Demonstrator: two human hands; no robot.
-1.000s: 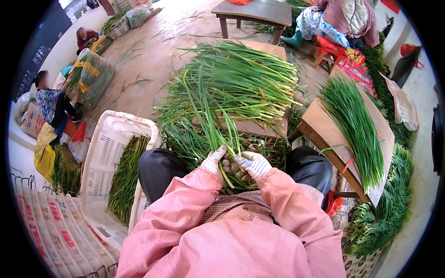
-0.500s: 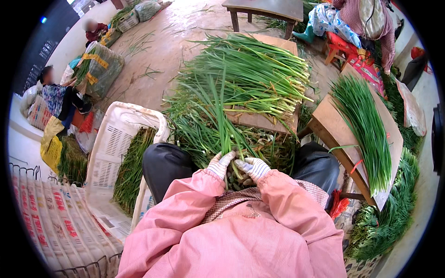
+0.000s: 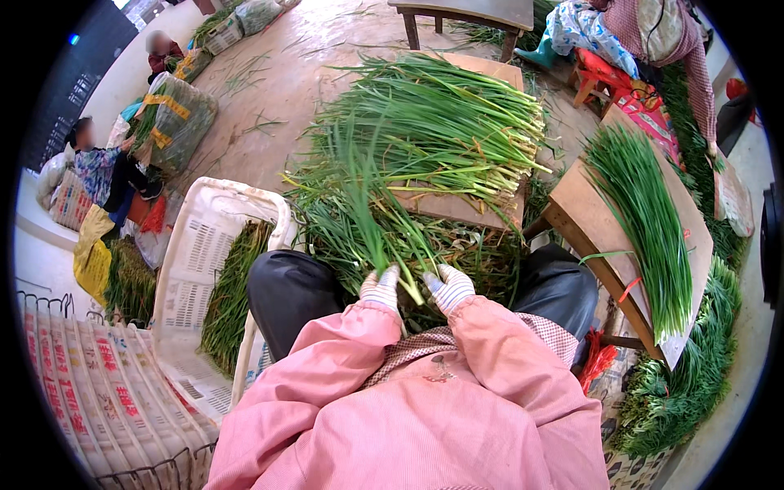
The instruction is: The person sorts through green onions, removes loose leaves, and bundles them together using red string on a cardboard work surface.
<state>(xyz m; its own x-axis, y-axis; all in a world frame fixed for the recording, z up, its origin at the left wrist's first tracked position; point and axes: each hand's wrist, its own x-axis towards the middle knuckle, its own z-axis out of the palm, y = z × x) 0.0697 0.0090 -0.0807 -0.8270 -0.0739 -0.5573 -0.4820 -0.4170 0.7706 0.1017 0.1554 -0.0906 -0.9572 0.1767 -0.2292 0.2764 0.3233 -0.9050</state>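
Observation:
My left hand (image 3: 380,287), in a white striped glove, is closed round a small bunch of Chinese chives (image 3: 367,233), whose leaves fan up and away from me. A pale stem end (image 3: 412,291) pokes out between my two hands. My right hand (image 3: 452,289), gloved the same way, is a short way right, its fingers curled in at a thin chive leaf; the fingertips are partly hidden. Beneath and beyond both hands lies a heap of loose leaves and trimmings (image 3: 478,265). A big pile of chives (image 3: 441,131) covers a low board, pale ends to the right.
At right a small wooden table (image 3: 572,196) bears a chive bundle (image 3: 641,237) with red ties; more chives (image 3: 686,384) lie below it. A white plastic crate (image 3: 212,216) holding greens stands at left. Other people (image 3: 102,167) sit at far left; another is at upper right.
My hands have moved slightly apart, the right one rightward. The bunch in my left hand has tilted left, its leaves blurred. At upper right the other person's arm has swung lower.

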